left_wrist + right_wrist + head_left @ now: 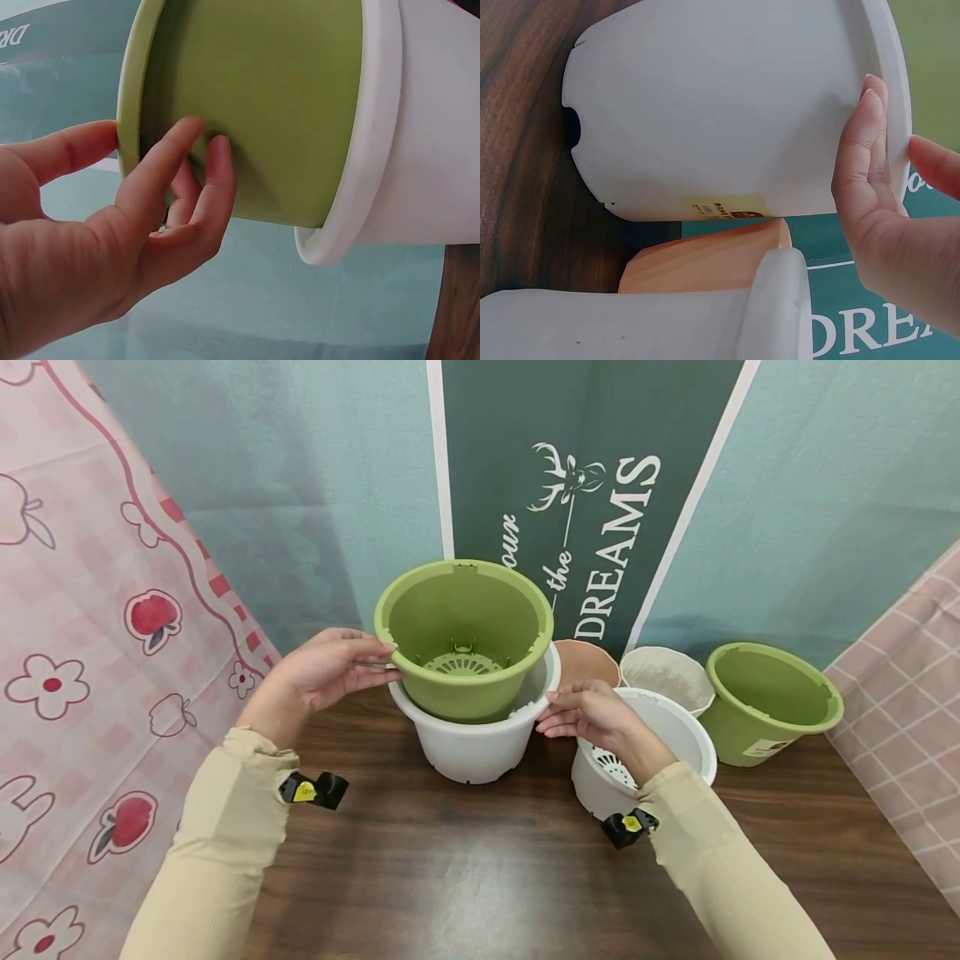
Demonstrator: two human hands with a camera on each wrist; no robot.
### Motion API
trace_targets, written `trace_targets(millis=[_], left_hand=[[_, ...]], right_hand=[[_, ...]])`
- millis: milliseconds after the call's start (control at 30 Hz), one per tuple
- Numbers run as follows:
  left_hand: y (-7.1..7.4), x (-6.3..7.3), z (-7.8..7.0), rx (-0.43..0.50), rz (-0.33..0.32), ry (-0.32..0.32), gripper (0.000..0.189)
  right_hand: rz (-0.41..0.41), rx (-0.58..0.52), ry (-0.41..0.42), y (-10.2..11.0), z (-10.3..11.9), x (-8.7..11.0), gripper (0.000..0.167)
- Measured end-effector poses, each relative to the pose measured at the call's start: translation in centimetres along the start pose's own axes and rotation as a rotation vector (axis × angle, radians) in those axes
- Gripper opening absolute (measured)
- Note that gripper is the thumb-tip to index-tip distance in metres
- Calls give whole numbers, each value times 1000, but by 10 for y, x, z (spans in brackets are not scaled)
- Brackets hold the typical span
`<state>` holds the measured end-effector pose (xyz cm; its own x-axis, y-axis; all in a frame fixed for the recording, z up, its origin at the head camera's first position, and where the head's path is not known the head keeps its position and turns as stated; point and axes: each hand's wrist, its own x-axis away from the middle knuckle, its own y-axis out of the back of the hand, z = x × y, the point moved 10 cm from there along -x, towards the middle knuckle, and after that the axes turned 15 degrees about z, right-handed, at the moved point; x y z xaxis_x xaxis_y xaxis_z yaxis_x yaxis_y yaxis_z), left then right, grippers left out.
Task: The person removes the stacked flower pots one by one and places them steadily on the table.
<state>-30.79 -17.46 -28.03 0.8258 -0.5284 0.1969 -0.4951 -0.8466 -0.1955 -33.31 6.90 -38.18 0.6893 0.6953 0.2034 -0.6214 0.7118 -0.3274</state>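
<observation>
A green plastic flowerpot (480,693) with a slotted bottom sits partly inside a white flowerpot (468,752), its rim well above the white one. My left hand (330,668) pinches the green pot's rim at its left side, thumb on the rim and fingers under it, as the left wrist view shows. On the other side my right hand (588,718) holds the white pot's rim between thumb and fingers. In the right wrist view the white pot (705,112) stands on the table and bears a yellow label (727,206).
Right of the nested pair stand a second white flowerpot (701,752), a terracotta-coloured pot (585,664), a cream pot with a wavy rim (667,677) and another green flowerpot (738,731). All are on the dark wooden table (465,868). Printed curtains (300,485) hang behind and at the sides.
</observation>
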Motion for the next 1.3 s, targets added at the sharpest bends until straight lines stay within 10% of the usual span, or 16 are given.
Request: trace_targets(millis=[1300], left_hand=[[1, 6, -6, 45, -24, -22, 9]], right_hand=[[-23, -27, 6, -2, 0, -1, 8]])
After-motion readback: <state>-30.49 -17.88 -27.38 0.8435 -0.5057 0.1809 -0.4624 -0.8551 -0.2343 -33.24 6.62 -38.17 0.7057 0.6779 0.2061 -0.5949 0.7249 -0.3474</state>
